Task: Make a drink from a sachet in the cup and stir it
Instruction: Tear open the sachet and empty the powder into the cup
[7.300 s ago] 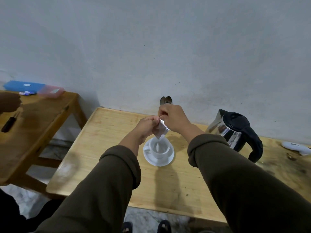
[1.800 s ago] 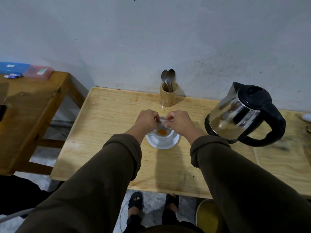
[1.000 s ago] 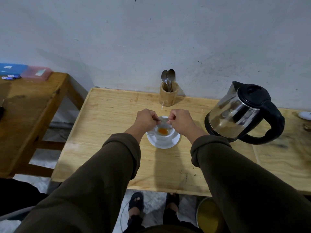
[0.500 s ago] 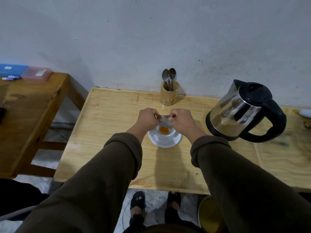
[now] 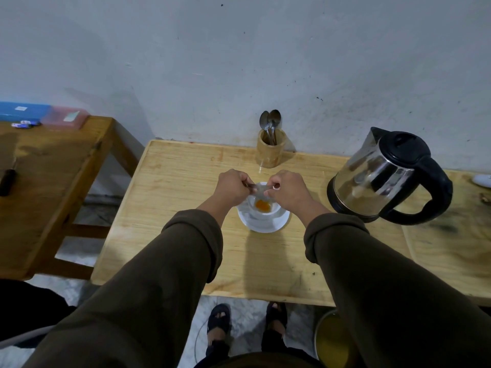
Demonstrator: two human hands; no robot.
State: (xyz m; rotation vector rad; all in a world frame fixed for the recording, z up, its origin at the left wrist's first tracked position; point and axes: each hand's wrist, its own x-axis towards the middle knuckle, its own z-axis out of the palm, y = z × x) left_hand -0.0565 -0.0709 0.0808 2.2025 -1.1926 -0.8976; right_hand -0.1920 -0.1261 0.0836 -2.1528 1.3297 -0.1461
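Note:
A white cup (image 5: 268, 212) stands on a white saucer (image 5: 261, 226) in the middle of the light wooden table (image 5: 186, 181). Orange powder (image 5: 263, 205) lies in the bottom of the cup. Just above the cup's far rim, my left hand (image 5: 233, 185) and my right hand (image 5: 288, 189) each pinch one end of a silvery sachet (image 5: 259, 188), held stretched flat between them.
A wooden holder (image 5: 270, 152) with two metal spoons (image 5: 271, 123) stands against the wall behind the cup. A steel kettle (image 5: 382, 179) with a black handle sits at the right. A darker side table (image 5: 47, 168) with boxes is at the left; a yellow bucket (image 5: 332, 341) is below.
Seven seconds ago the sachet hung tilted over an empty cup; now orange powder lies in the cup and the sachet is held flat between both hands. In the last second little has moved.

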